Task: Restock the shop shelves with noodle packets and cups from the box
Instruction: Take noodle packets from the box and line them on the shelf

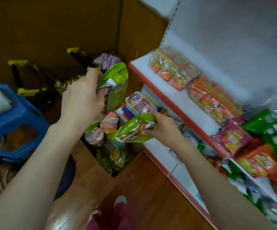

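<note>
Left hand [83, 97], centre-left of the frame: it is gripping the upper green packet [117, 82], with fingers curling round the packet's near edge and thumb on top. The packet is standing roughly upright, projecting right of and above the knuckles.

Right hand [161, 128], centre of the frame: it is pinching the lower green packet [132, 131] by its right end, thumb underneath and forefinger lying along the top edge. This packet is lying tilted, extending left of the hand.

Both packets are hanging over the open cardboard box [134, 148], which is sitting on the wooden floor directly below and between the 2 hands. Inside the box, cups [109, 121] with pink lids are lying just under the left hand and touching the lower packet's left end. More green packets [117, 158] are resting towards the box's lower corner.

Right of the box, the white, red-edged shelf [172, 95] is running diagonally towards the lower right. Orange packets [184, 77] are standing in a row on it, well apart from both hands. A pink packet [230, 138] is lying further down at the right. A white tray [131, 105] is sitting on a lower level, just above the right hand.

A blue stool [9, 120] is standing at the left edge. Motion blur is obscuring all printed wording.
</note>
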